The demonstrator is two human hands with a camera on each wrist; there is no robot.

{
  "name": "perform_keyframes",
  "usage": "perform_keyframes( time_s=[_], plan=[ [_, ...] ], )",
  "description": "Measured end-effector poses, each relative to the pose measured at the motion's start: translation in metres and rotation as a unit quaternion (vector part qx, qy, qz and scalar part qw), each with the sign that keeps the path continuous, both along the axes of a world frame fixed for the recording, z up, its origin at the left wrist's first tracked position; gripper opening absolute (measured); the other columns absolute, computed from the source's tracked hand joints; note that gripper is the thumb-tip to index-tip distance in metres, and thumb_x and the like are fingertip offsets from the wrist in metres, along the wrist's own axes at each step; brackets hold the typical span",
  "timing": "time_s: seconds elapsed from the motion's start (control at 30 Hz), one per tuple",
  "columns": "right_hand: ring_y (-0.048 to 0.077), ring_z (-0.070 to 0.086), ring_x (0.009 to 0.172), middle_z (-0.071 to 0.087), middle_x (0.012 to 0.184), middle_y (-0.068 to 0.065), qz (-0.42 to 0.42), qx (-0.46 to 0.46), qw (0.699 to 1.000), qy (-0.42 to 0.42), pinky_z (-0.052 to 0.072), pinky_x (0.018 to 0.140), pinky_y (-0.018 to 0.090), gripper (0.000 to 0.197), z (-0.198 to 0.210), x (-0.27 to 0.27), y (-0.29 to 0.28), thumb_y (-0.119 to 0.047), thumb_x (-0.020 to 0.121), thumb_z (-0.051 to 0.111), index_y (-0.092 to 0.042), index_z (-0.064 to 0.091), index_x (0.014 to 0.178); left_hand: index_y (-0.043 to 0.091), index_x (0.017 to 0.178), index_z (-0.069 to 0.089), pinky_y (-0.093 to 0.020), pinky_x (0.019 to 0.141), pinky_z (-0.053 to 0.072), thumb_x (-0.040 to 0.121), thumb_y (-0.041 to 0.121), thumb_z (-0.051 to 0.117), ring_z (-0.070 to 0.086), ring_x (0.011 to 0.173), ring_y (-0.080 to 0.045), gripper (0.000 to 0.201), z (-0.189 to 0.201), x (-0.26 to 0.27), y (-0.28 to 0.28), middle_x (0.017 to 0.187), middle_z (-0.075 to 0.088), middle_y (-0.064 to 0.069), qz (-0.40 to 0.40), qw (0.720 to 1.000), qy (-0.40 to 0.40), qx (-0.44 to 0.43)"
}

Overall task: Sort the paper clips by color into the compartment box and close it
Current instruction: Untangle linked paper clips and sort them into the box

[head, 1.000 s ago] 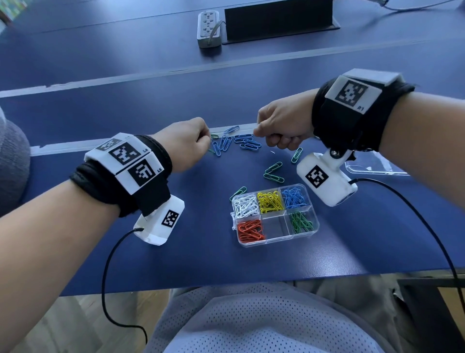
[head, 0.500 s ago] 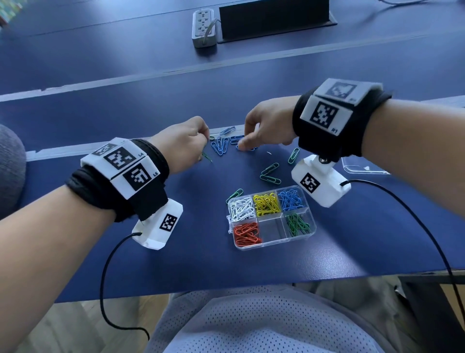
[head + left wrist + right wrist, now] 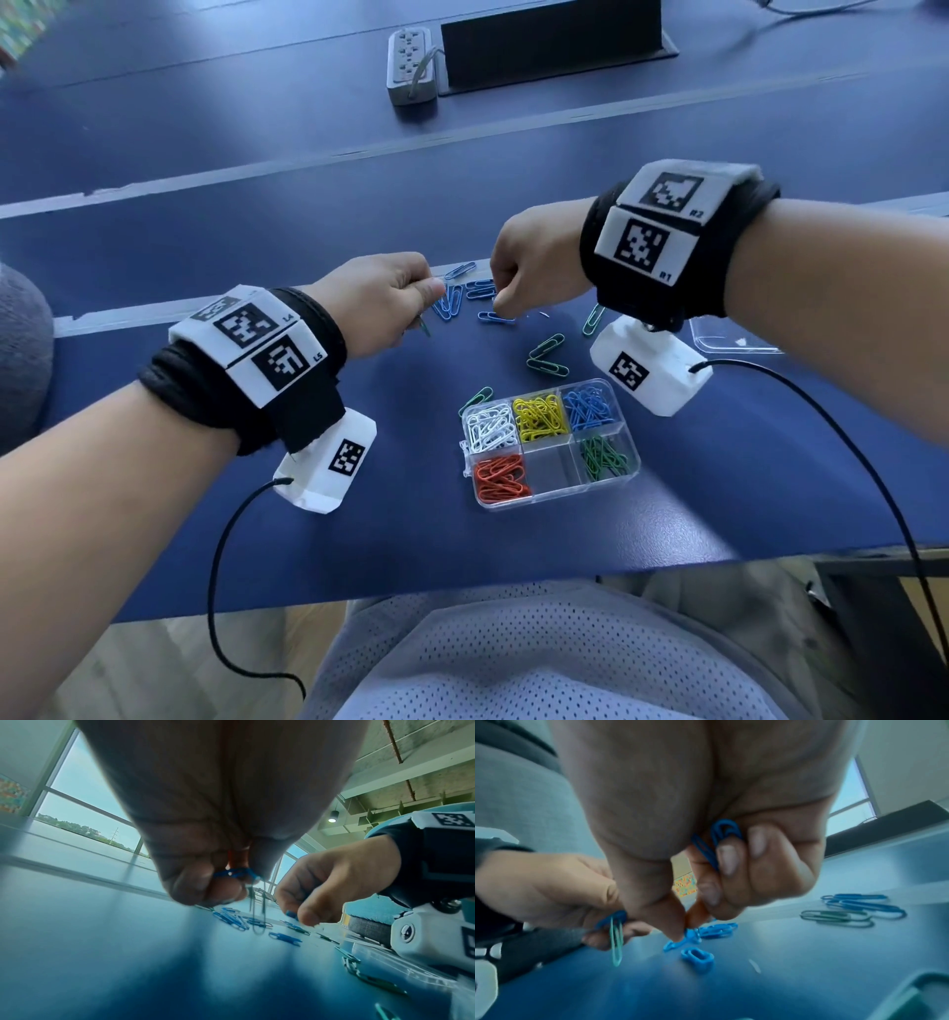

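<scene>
The clear compartment box [image 3: 630, 462] sits open near the table's front edge, with white, yellow, blue, orange and green clips in separate cells and one middle cell bare. Loose blue paper clips [image 3: 452, 302] and green paper clips [image 3: 545, 354] lie behind it. My left hand [image 3: 380, 303] pinches blue clips [image 3: 232, 873] with a green clip [image 3: 258, 914] dangling below. My right hand [image 3: 534, 267] holds blue clips [image 3: 721, 839] under its curled fingers while thumb and forefinger pinch another blue clip [image 3: 680, 942] on the table.
The box's clear lid [image 3: 729, 336] lies flat at the right behind my right wrist. A power strip [image 3: 411, 67] and a black stand [image 3: 554, 41] sit far back. Camera cables trail off the table's front edge. A pale seam [image 3: 128, 313] crosses the blue table.
My right hand has moved left and down onto the loose blue clips. My left hand stayed by the pile with its clips.
</scene>
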State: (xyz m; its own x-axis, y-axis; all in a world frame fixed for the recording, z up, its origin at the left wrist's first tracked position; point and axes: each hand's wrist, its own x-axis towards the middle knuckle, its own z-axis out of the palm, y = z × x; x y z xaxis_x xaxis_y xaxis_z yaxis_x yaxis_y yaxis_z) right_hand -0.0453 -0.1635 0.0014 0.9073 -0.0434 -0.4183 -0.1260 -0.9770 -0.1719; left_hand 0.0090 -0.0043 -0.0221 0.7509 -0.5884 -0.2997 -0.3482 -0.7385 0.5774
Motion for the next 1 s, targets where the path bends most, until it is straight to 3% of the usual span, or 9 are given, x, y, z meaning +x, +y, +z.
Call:
perform_keyframes(
  time_s=[0.1,0.2,0.37,0.43,0.57,0.67,0.77,0.87,1.0],
  plan=[
    [0.023,0.039,0.049,0.049,0.061,0.005,-0.087,0.121,0.989,0.023,0.034,0.049,0.022,0.021,0.003,0.000,-0.003,-0.030,0.082,0.049,-0.013,0.051,0.070,0.019,0.066,0.047,-0.026,0.055,0.034,0.095,0.029,0.048,0.039,0.051,-0.019,0.031,0.001,0.002,0.002,0.058,0.044,-0.001,-0.006,1.000,-0.002,0.000],
    [0.019,0.025,0.046,0.040,0.058,0.007,-0.152,0.246,0.956,0.053,0.023,0.041,0.015,0.017,0.002,0.004,-0.006,-0.017,0.082,0.043,-0.014,0.037,0.066,0.021,0.066,0.047,-0.026,0.051,0.033,0.097,0.026,0.044,0.040,0.050,-0.017,0.031,0.002,0.004,0.002,0.061,0.051,0.001,0.009,1.000,0.009,-0.028],
    [0.014,0.021,0.045,0.039,0.059,0.008,-0.170,0.292,0.938,0.082,0.021,0.038,0.011,0.017,0.000,0.006,-0.008,-0.003,0.087,0.027,-0.014,0.034,0.077,0.023,0.071,0.048,-0.027,0.055,0.035,0.096,0.024,0.045,0.041,0.055,-0.015,0.025,0.002,0.005,0.002,0.064,0.053,0.004,0.010,1.000,-0.016,-0.019],
    [0.014,0.022,0.046,0.038,0.059,0.009,-0.152,0.269,0.947,0.084,0.022,0.037,0.010,0.020,-0.001,0.006,-0.006,-0.001,0.089,0.026,-0.014,0.039,0.081,0.020,0.077,0.051,-0.026,0.055,0.035,0.095,0.028,0.048,0.041,0.055,-0.015,0.020,0.002,0.006,0.001,0.064,0.049,0.003,0.009,0.999,-0.032,0.013],
    [0.012,0.043,0.049,0.055,0.068,0.002,-0.084,0.141,0.986,0.034,0.039,0.039,0.018,0.009,-0.002,0.003,0.003,-0.014,0.091,0.049,-0.018,0.058,0.090,0.017,0.087,0.056,-0.024,0.058,0.035,0.093,0.030,0.050,0.043,0.061,-0.013,0.015,-0.001,0.006,-0.003,0.067,0.049,0.004,-0.005,0.998,-0.047,0.034],
    [0.020,0.049,0.059,0.055,0.070,0.003,-0.027,0.013,0.999,0.017,0.038,0.041,0.021,0.021,-0.001,0.000,0.012,-0.025,0.093,0.043,-0.012,0.060,0.093,0.021,0.088,0.058,-0.024,0.059,0.036,0.091,0.028,0.054,0.044,0.059,-0.006,0.009,-0.002,0.005,-0.006,0.064,0.049,0.009,-0.020,0.995,-0.086,0.038],
    [0.024,0.053,0.076,0.059,0.069,0.004,-0.011,-0.012,1.000,-0.001,0.033,0.051,0.021,0.032,-0.002,0.000,0.012,-0.035,0.084,0.055,-0.008,0.066,0.095,0.022,0.094,0.065,-0.026,0.066,0.039,0.083,0.025,0.063,0.044,0.060,-0.012,0.011,0.001,0.007,-0.007,0.060,0.044,0.008,-0.051,0.987,-0.140,0.054],
    [0.024,0.055,0.084,0.067,0.095,0.010,0.017,-0.037,0.999,0.010,0.038,0.059,0.024,0.040,-0.006,0.003,0.010,-0.040,0.082,0.065,-0.006,0.068,0.104,0.025,0.097,0.070,-0.025,0.072,0.040,0.079,0.023,0.067,0.046,0.074,-0.018,0.018,0.005,0.010,-0.009,0.062,0.042,0.011,-0.078,0.975,-0.184,0.093],
    [0.024,0.053,0.080,0.060,0.083,0.007,0.031,-0.042,0.999,0.012,0.037,0.064,0.026,0.039,-0.006,0.004,0.009,-0.040,0.084,0.064,-0.004,0.069,0.098,0.021,0.088,0.073,-0.025,0.069,0.038,0.080,0.022,0.066,0.047,0.075,-0.019,0.011,0.007,0.011,-0.012,0.062,0.044,0.011,-0.081,0.970,-0.202,0.113]
  ],
)
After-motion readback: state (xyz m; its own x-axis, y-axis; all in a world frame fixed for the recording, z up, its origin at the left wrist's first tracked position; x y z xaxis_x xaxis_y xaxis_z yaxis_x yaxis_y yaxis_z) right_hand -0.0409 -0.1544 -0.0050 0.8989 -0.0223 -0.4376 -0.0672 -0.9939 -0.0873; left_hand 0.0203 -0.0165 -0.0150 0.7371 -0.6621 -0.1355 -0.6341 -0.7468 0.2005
